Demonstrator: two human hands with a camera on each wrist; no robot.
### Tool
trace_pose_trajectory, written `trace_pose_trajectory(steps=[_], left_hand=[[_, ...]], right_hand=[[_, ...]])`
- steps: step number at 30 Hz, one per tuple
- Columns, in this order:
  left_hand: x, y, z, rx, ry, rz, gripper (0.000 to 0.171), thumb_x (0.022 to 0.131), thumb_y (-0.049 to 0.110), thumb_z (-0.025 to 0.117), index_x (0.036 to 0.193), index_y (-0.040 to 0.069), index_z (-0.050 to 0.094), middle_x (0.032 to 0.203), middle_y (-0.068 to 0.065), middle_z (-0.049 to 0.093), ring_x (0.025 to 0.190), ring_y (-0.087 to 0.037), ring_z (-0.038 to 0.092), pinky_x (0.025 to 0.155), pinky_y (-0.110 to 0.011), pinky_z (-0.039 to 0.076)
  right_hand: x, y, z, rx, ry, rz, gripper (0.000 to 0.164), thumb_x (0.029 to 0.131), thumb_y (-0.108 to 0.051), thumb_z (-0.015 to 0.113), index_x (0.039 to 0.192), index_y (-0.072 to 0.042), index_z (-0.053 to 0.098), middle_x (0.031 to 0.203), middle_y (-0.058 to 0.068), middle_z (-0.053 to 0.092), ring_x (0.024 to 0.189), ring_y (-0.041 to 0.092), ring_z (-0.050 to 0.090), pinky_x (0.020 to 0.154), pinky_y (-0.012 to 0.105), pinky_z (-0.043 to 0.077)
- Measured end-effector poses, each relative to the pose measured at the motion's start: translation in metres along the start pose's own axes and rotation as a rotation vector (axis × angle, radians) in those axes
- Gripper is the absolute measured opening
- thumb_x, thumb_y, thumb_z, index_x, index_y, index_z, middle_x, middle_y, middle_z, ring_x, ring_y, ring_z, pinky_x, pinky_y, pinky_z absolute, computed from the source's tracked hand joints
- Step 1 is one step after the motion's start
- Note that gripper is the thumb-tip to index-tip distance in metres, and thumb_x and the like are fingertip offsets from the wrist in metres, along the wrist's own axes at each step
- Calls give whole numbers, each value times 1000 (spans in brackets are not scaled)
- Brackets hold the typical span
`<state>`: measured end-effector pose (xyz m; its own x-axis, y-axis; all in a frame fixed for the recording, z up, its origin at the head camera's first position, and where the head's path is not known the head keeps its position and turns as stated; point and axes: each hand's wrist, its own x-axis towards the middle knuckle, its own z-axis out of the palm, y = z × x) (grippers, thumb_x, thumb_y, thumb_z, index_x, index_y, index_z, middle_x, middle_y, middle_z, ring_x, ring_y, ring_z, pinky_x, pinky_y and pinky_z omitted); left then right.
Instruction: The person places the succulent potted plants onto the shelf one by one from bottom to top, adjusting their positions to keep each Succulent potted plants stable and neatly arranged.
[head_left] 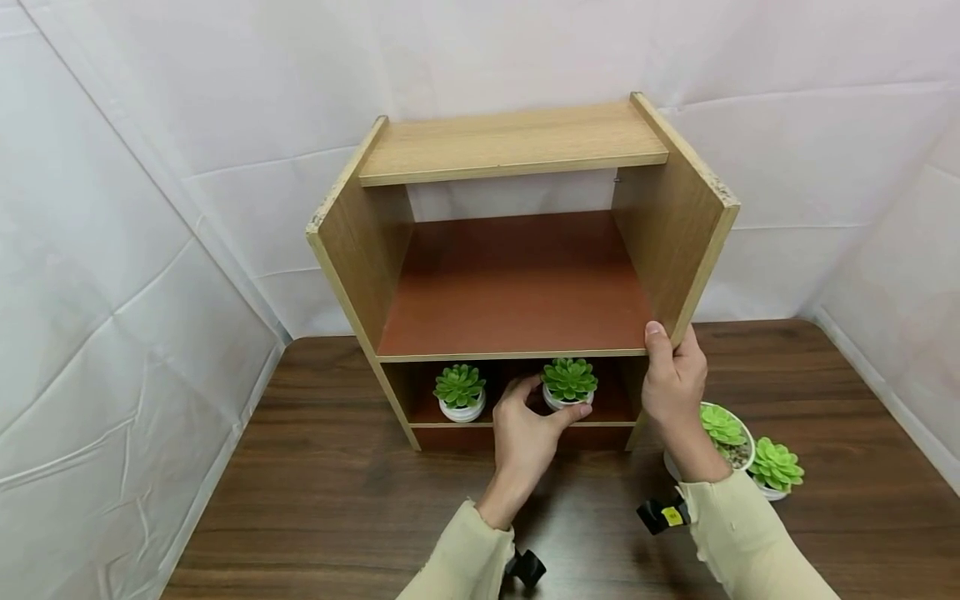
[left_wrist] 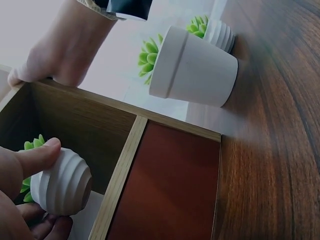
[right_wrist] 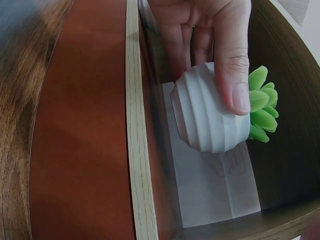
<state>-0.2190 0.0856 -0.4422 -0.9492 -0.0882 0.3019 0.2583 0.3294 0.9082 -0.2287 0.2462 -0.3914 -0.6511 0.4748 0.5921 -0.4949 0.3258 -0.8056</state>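
Note:
My left hand (head_left: 528, 429) pinches a small potted succulent (head_left: 568, 382) by its ribbed white pot, at the opening of the shelf's lower compartment. In the right wrist view this pot (right_wrist: 210, 112) is tilted between thumb and fingers, above a white sheet of paper (right_wrist: 215, 185) on the compartment floor. A second small succulent (head_left: 460, 392) stands in the same compartment, further left. My right hand (head_left: 675, 379) grips the front edge of the right side panel (head_left: 678, 225) of the wooden shelf (head_left: 517, 143), thumb on the inner side.
On the table (head_left: 337, 508), right of the shelf, stands a larger white pot (left_wrist: 195, 67) with a succulent, partly behind my right forearm. Beside it is another small succulent (head_left: 776, 467). White cloth walls (head_left: 135, 250) surround the table at the back and sides.

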Motion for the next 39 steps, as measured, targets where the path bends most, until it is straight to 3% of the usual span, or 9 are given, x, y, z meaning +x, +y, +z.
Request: trace_pose_trajectory(steps=[10,17,26,39], left_hand=[[2,-3,3,40,-12,-16,63,62,36,94,115,11,70,111,4,66,101,-17,61,85,-35,49],[2,-3,6,53,-5,18,62,62,36,94,113,10,71,109,4,67,101,-16,62,85,-35,49],[4,-3,7,59,16,45,61,60,34,95,110,9,73,105,-1,69,99,-18,64,83,-35,51],[6,-5,10,67,20,41,63,59,31,96,112,8,72,107,-4,69,100,-22,64,84,-38,51]], right_hand=[[1,-1,-1,-22,-1,6,26,100,-13,51,98,13,59,73,-11,53,73,11,49,69,25,36],[-1,-30,1,-2,3,-9,25,98,-5,48,95,19,54,71,-12,50,72,8,46,68,23,35],[0,2,0,-29,-1,-9,23,99,-9,52,94,12,58,68,-8,48,69,10,46,65,24,34],[1,4,-1,-19,-2,-8,23,99,-10,51,97,11,59,67,-2,45,69,12,43,64,26,33]])
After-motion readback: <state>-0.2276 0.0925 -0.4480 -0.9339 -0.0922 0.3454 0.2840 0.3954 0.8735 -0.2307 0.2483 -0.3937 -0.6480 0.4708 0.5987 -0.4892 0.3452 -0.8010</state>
